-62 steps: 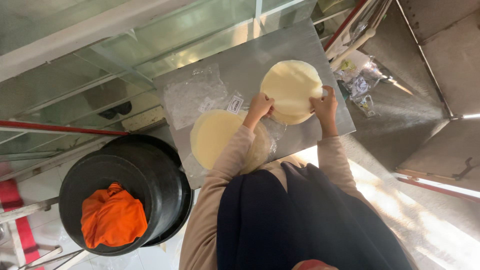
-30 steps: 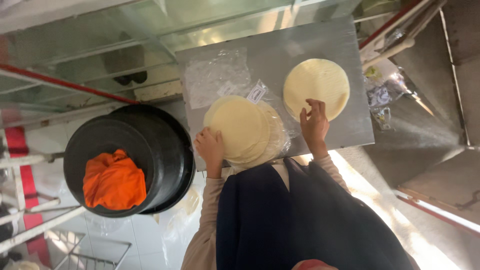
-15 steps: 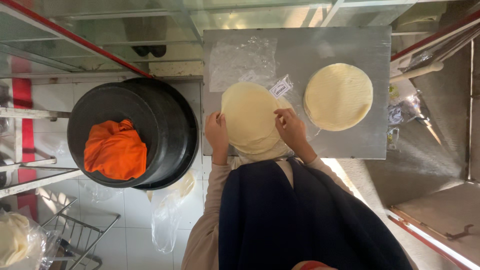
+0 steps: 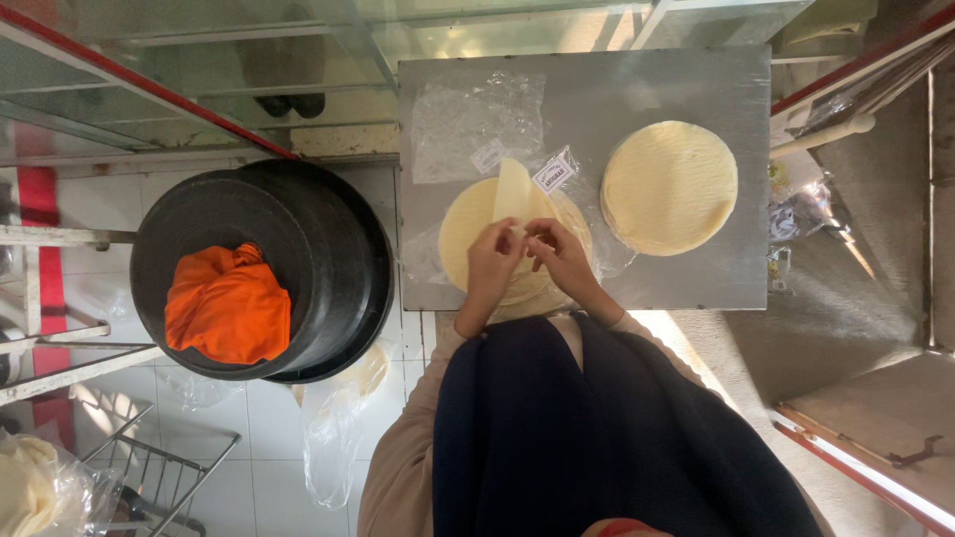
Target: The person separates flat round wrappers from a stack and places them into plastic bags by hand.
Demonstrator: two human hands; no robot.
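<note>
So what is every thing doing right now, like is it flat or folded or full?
Left hand: pinching the top sheet.
Right hand: pinching it too.
Top sheet: lifted, partly peeled up.
Near stack: flat, on plastic.
Far stack: flat, untouched.
Plastic wrap: empty, crinkled.
Black pan: holding a bundled orange cloth.

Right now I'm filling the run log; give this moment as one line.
left hand + right hand: peeling thin sheet | from stack | second stack apart | on metal table
</note>
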